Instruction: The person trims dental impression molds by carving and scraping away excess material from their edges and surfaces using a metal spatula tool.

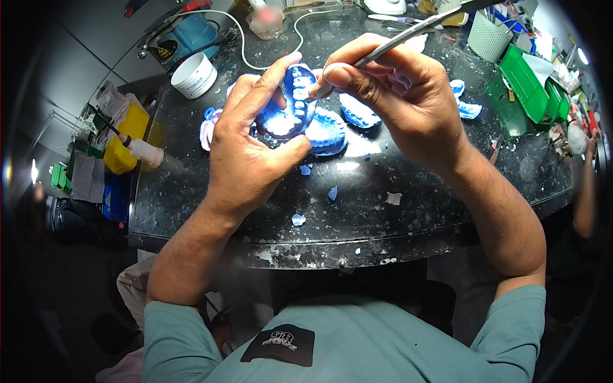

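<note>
Black worktop (364, 220) beneath blue dental cast (290, 107) in curled left hand (246, 140), tool (410, 33) in pinching right hand (412, 102)

Tilted blue dental cast (292, 110) in left fingers (263, 88), slim metal tool (412, 33) aslant beside its teeth (299, 94)

Runs open over low chips (298, 219) on the near tabletop (357, 217) between forearms (191, 255); meets blue dental casts (327, 133) beyond, a white tub (193, 76) leftward, a green bin (527, 83) rightward.
</note>
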### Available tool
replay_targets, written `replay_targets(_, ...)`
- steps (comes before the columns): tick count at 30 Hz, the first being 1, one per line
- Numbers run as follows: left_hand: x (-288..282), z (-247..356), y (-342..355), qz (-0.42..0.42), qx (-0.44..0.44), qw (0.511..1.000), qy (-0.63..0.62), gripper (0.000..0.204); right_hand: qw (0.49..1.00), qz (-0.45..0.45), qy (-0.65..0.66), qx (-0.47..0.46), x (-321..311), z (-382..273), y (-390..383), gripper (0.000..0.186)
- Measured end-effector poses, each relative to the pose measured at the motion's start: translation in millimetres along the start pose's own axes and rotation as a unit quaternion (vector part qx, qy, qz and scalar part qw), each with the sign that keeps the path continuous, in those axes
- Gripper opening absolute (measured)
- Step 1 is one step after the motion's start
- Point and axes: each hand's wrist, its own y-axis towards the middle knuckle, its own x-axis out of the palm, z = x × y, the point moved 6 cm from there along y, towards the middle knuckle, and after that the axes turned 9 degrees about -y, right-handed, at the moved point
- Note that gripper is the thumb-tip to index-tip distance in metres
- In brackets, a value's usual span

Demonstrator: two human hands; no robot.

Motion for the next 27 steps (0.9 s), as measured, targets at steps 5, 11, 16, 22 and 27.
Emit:
replay_targets(5,2,2,0,-0.012,0.017,0.999,0.029,0.074,0.999,0.001,0.017,0.033,-2,2,0,0.017)
replay_targets(11,8,-9,-3,-0.003,-0.059,0.978,-0.201,0.075,0.984,0.063,0.154,0.069,-4,10,0,0.019)
replay_targets(16,8,-8,-1,-0.006,-0.070,0.976,-0.207,0.074,0.991,0.073,0.105,0.042,-4,7,-3,0.020)
replay_targets(22,11,-7,-3,-0.004,-0.104,0.957,-0.269,0.072,0.990,0.069,0.112,0.041,-2,8,-4,0.020)
replay_targets(27,11,-10,-3,-0.005,-0.129,0.954,-0.269,0.078,0.990,0.068,0.112,0.049,-2,8,-4,0.020)
